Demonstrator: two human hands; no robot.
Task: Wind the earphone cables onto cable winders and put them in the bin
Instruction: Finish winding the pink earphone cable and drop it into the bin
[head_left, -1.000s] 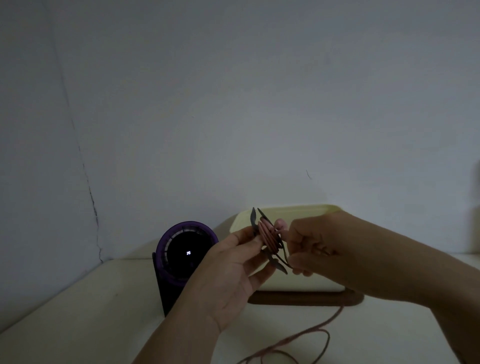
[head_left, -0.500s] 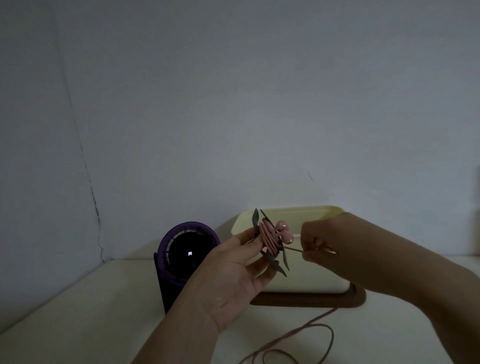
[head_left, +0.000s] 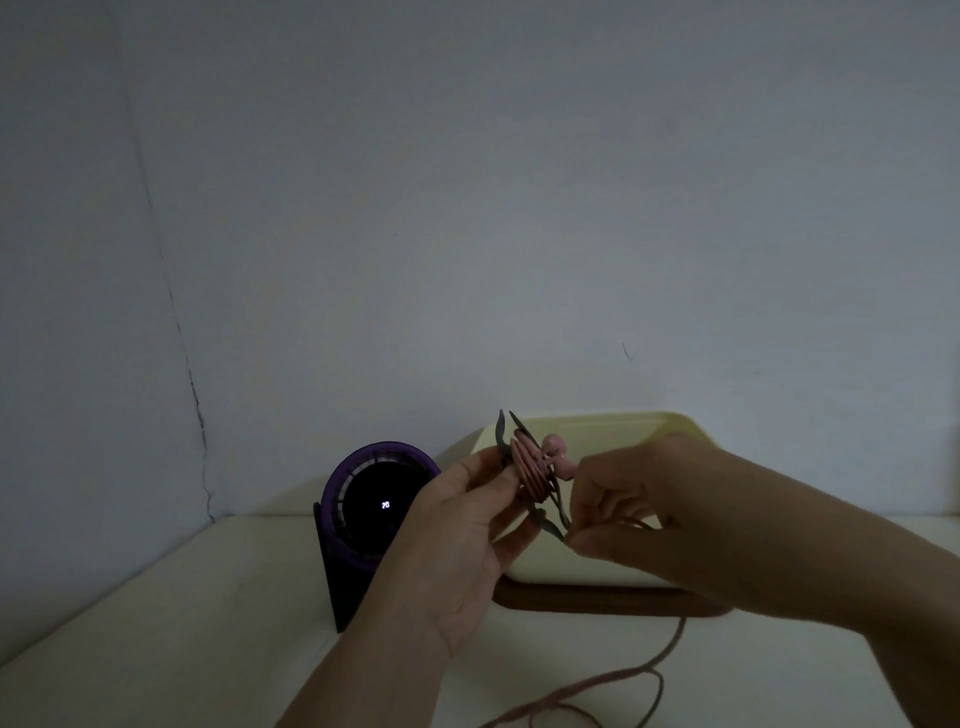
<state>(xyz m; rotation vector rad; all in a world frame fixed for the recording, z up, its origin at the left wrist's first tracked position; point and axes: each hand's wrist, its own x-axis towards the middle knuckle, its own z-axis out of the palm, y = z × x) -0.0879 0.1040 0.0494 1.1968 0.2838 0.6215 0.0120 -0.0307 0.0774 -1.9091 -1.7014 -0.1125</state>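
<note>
The left hand (head_left: 457, 530) is raised above the tabletop (head_left: 156, 623), palm turned toward the camera and wrist low. Its thumb and fingertips are curled round the one cable winder (head_left: 501, 441), gripping it by the left side. The winder is dark grey with thin pointed flaps, and it is held in the air in front of the bin's near left corner.

The right hand (head_left: 639, 509) reaches in from the right edge of the view, forearm angled down toward the near right corner of the tabletop. Its fingers are curled and its thumb and forefinger pinch the one pink earphone cable (head_left: 527, 470) just beside the winder's lower flap. Several turns of cable already lie on the winder. Two pink earbuds (head_left: 553, 448) sit against the coil's right side. The loose rest of the cable drops below the right hand and lies in loops near the front edge of the tabletop.

One cream bin (head_left: 597, 428) stands on a brown base (head_left: 597, 603) at the far edge of the tabletop, against the wall (head_left: 467, 208). What it holds cannot be seen. One round purple device (head_left: 358, 545) stands just left of the bin. Its dark face shows small lit digits that look like "20". No other writing can be read.
</note>
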